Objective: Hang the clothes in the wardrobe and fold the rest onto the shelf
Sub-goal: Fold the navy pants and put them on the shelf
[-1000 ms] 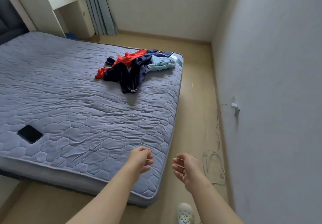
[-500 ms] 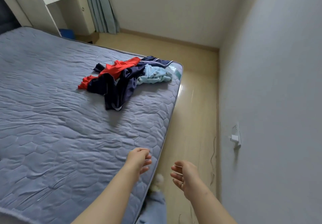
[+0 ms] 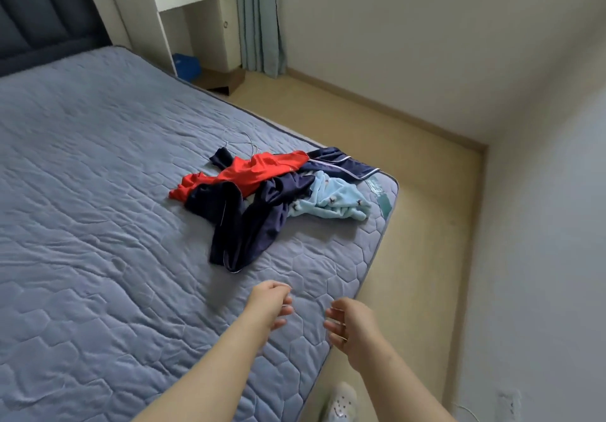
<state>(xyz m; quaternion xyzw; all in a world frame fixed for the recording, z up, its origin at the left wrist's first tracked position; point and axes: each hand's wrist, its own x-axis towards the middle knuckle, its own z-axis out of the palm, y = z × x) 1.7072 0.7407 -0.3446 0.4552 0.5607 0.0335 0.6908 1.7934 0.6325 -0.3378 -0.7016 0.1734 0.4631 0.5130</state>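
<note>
Pick-up step: our left hand (image 3: 270, 306) and right hand (image 3: 352, 326) hang loose, empty; clothes pile (image 3: 262, 192) just ahead probably needs grabbing.

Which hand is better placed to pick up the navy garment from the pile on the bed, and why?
Probably the left hand: empty, it hovers over the mattress just short of the nearest end of the navy garment. The right hand is out by the mattress edge, farther from it.
</note>
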